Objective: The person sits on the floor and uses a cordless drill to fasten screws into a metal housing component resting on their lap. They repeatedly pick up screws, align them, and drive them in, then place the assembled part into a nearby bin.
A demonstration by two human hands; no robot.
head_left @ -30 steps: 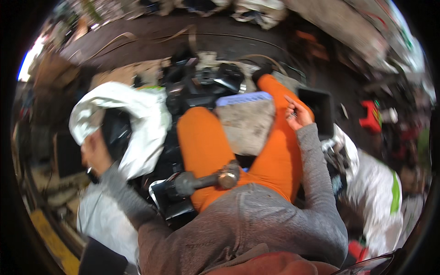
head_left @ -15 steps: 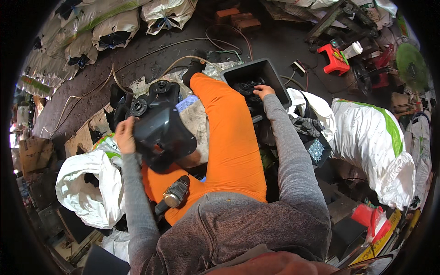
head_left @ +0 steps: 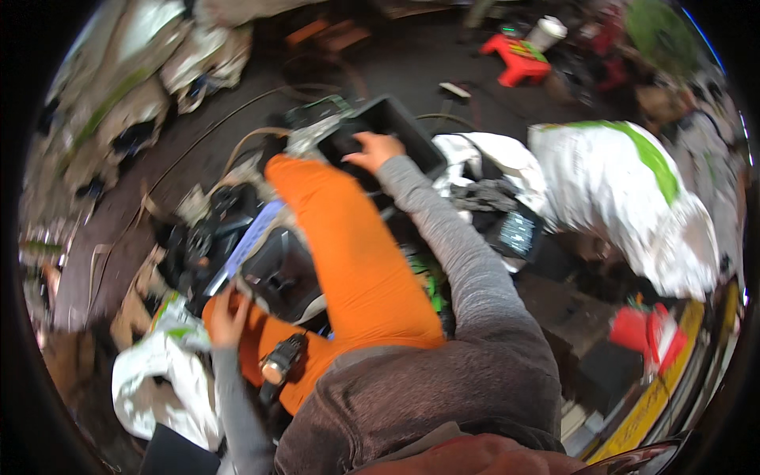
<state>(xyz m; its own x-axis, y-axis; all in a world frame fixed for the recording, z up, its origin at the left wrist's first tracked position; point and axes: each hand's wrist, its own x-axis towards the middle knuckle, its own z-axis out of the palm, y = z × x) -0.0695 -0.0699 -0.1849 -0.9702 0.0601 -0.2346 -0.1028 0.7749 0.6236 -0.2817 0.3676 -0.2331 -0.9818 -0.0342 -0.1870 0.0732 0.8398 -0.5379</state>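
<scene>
A black moulded plastic panel (head_left: 281,273) lies between my legs with its dark face upward. Beside its near left edge is my left hand (head_left: 228,315), fingers spread, with no grip on the panel visible. My right hand (head_left: 375,151) is over the left side of a dark grey bin (head_left: 429,154). Its thumb and fingers curl around a dark shape that blur keeps me from making out. A cordless drill (head_left: 283,359) rests on my left thigh. Beyond the panel sit a blue-purple plastic piece (head_left: 252,237) and a blurred heap of black parts (head_left: 214,229).
An open white sack (head_left: 170,388) stands at my left, and a large filled white sack (head_left: 606,198) lies to the right. Small shiny pieces fill a dark container (head_left: 517,235). A red stool (head_left: 518,62) stands farther off. Hoses (head_left: 214,119) cross the floor.
The black panel has come down from my left hand to between my legs, and that hand has opened. My right hand has lifted from the parts in the bin. The whole view has turned.
</scene>
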